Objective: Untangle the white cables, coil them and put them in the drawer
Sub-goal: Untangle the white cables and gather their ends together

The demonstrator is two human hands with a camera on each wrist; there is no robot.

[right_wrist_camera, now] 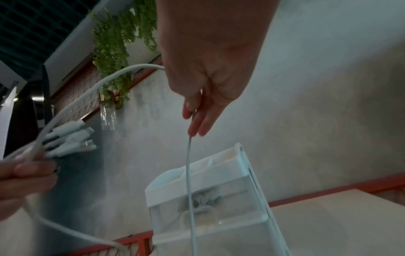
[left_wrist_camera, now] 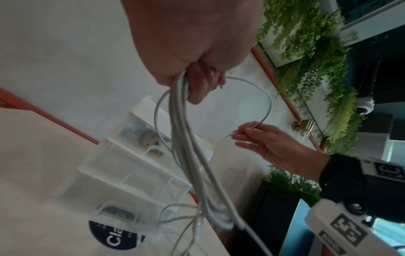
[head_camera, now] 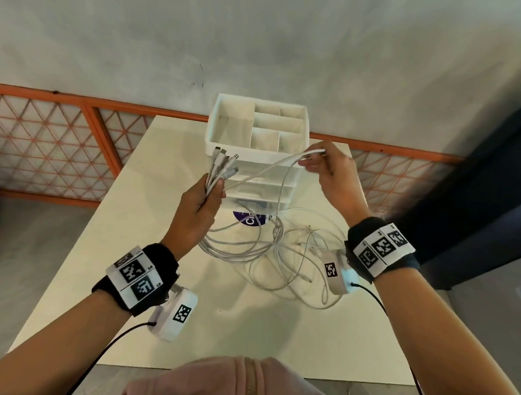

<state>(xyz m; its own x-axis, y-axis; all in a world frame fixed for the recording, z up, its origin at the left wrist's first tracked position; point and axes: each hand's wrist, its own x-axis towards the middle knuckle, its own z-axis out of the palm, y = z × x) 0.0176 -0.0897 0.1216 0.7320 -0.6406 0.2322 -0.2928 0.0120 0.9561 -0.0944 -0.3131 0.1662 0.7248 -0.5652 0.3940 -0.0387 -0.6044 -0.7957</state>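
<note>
My left hand [head_camera: 206,200] grips a bundle of white cables [head_camera: 221,168] upright, their plug ends fanning out above the fist; the plugs [right_wrist_camera: 72,140] also show in the right wrist view. The rest of the cables [head_camera: 283,259] hang down into a loose tangle on the table. My right hand [head_camera: 318,161] is raised to the right and pinches one white cable [head_camera: 273,164] that arcs from the left fist; this cable [left_wrist_camera: 260,93] loops between both hands. Behind them stands the white drawer unit [head_camera: 257,155] with clear drawers shut, as far as I can see.
The cream table [head_camera: 159,267] carries a round dark sticker [head_camera: 252,219] in front of the drawer unit. The unit's open top tray [head_camera: 214,125] has several empty compartments. An orange lattice railing [head_camera: 44,143] and grey wall lie behind; a dark panel stands at right.
</note>
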